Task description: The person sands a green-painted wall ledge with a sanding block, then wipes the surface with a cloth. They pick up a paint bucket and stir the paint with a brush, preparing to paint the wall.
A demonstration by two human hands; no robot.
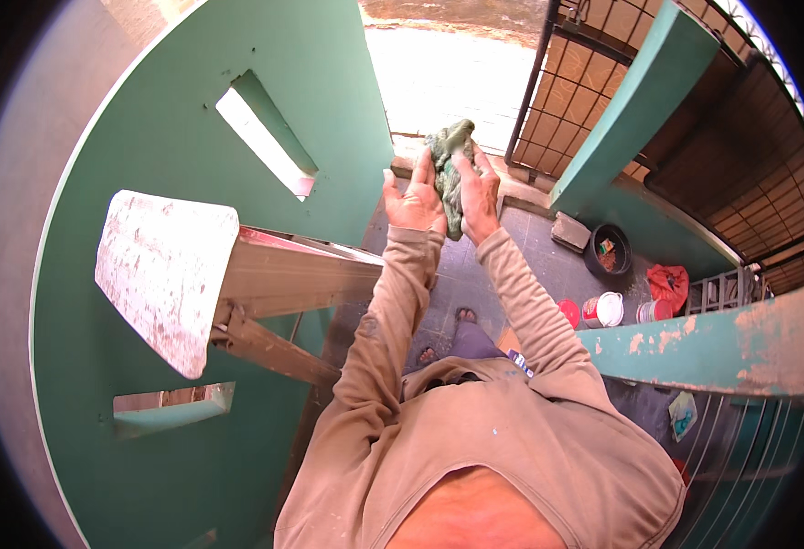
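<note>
I hold a crumpled grey-green cloth (450, 183) up in front of me, above the tiled floor near the bright opening. My right hand (481, 192) grips it along its right side, thumb over it. My left hand (414, 201) is at its left side, palm up with fingers stretched out and touching the bundle, thumb apart. Just left of my forearms stands a folding ladder (288, 273) with a paint-spattered top (164, 274), beside a green wall (128, 146) with slot openings.
A green post (631, 101) and dark grille gate (553, 101) stand right of the opening. Along the right lie a grey block (569, 233), black tub (600, 265), buckets (603, 311) and red bag (669, 284). A peeling green ledge (695, 352) runs near my right elbow.
</note>
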